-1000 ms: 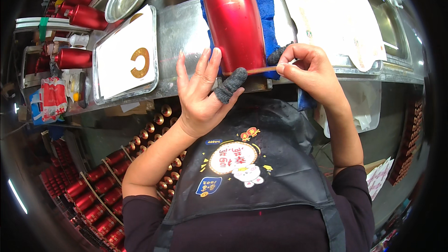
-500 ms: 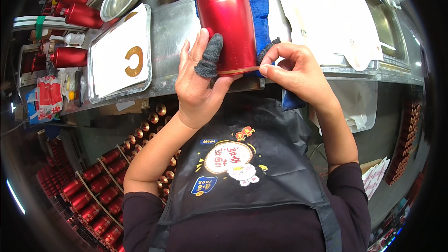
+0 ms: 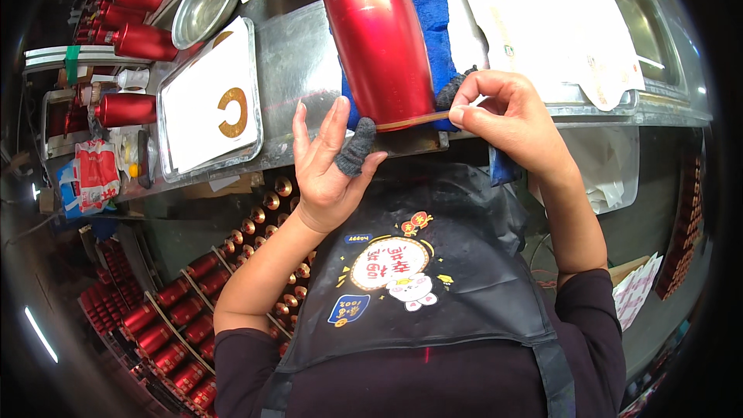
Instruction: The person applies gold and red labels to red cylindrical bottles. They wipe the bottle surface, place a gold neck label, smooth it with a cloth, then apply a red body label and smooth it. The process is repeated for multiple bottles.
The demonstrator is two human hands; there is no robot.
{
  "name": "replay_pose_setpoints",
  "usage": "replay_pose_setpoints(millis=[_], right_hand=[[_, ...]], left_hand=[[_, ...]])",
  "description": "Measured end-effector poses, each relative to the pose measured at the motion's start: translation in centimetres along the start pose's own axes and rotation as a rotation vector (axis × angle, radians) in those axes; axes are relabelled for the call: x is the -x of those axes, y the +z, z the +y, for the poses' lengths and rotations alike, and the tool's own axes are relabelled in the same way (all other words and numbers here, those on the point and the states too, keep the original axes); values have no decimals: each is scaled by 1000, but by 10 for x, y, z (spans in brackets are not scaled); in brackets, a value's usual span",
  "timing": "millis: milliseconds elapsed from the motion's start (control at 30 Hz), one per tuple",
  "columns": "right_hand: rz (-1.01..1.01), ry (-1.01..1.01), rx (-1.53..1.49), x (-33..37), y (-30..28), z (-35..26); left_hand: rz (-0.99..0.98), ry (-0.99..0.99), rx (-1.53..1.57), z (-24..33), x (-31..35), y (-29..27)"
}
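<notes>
head view: a person is holding a thin brown strip (image 3: 418,121) across the near end of a red metallic bottle (image 3: 379,42).
from where i'm standing, the left hand (image 3: 325,174) is spreading its fingers wide, gripping nothing, its grey knit finger cover (image 3: 356,153) meeting the strip's left end; the right hand (image 3: 507,112) is pinching the other end between thumb and forefinger. the bottle is lying over a blue cloth (image 3: 433,27) on the metal table (image 3: 298,54).
</notes>
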State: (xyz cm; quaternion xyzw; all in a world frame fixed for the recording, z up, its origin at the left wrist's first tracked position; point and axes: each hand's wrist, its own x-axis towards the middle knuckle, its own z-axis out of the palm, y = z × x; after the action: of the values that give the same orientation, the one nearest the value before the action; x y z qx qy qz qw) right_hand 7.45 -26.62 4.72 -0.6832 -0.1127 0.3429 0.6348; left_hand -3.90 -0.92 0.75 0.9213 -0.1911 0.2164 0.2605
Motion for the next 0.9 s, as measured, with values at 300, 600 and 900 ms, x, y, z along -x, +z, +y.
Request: replay_pose_setpoints(millis=[300,600,900], right_hand=[[14,-3,9,-1,2,-1],[9,4,16,-6,5,4],[-32,-60,-25,-1,14,3]], left_hand=[[18,97,-116,8,-20,-3],[-42,184,-247,24,-53,2],[156,-55,86,4,-40,12]])
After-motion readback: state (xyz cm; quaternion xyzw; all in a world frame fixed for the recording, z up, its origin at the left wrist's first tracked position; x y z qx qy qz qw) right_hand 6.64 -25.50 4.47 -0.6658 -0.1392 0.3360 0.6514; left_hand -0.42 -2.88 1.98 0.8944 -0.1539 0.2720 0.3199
